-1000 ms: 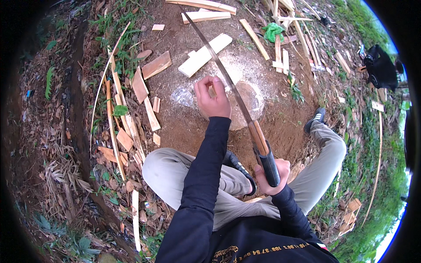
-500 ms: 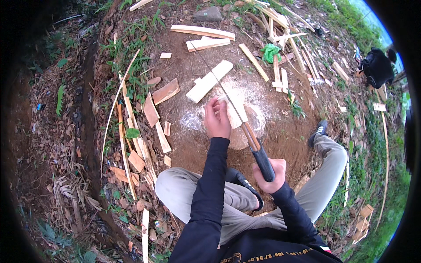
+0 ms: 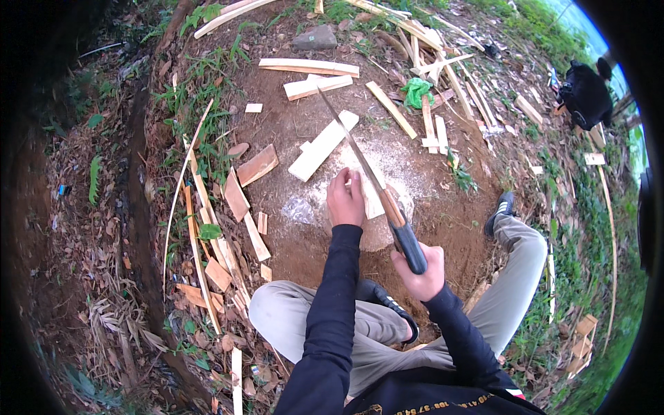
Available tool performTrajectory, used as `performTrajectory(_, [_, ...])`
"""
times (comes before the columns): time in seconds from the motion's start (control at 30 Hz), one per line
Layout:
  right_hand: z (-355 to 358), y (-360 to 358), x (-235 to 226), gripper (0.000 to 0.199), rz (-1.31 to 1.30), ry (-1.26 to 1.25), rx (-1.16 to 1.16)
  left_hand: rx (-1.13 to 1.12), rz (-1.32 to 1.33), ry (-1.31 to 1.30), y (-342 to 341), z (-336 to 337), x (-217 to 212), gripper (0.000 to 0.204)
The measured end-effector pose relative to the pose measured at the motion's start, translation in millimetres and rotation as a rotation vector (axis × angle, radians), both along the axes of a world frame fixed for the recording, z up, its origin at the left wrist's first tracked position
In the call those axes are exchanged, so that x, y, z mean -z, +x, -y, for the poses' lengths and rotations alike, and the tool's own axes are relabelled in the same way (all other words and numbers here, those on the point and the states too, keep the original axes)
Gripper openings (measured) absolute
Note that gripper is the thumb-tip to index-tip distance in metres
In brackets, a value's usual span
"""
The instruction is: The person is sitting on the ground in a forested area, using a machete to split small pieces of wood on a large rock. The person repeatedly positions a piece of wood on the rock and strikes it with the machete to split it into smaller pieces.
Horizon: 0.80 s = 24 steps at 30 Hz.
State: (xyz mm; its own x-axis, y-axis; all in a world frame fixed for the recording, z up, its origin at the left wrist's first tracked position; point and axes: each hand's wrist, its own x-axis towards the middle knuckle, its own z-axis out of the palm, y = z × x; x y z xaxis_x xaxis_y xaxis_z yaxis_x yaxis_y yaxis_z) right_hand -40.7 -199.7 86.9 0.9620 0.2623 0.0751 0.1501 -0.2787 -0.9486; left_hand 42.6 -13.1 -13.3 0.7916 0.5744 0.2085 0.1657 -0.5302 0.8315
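Observation:
My right hand [image 3: 423, 273] is wrapped around the dark handle of a handsaw [image 3: 354, 149]. Its long, narrow blade slants away to the upper left, passing over a short pale wooden board [image 3: 373, 205]. My left hand [image 3: 346, 199], fingers curled, rests at the left side of that board; the saw hides part of it, and the exact contact of the fingertips is hard to see. Beneath lies a round wooden block [image 3: 377, 238] dusted with sawdust. Just beyond my left hand, a wider pale board [image 3: 324, 146] lies on the dirt.
Wood offcuts [image 3: 257, 164] and long strips [image 3: 196, 242] lie to the left. More boards [image 3: 309, 67] and a grey stone [image 3: 315, 37] are at the far side. A green plastic bag [image 3: 417, 92] sits among sticks; a black bag [image 3: 584, 95] stands far right. My legs frame the near side.
The saw blade has turned to show more of its side, and my right hand has shifted slightly left and nearer. The view has shifted a little. My left hand stays by the board.

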Motion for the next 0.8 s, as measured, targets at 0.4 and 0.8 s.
performTrajectory(0.4, [30.2, 16.3, -15.0, 0.018, -0.261, 0.423, 0.118, 0.247, -0.165, 0.205, -20.5, -13.5, -2.3, 0.098])
performTrajectory(0.8, [154.7, 76.0, 74.5, 0.022, -0.134, 0.13, 0.265, 0.618, -0.321, 0.499, -5.5, -35.5, -34.1, 0.122])
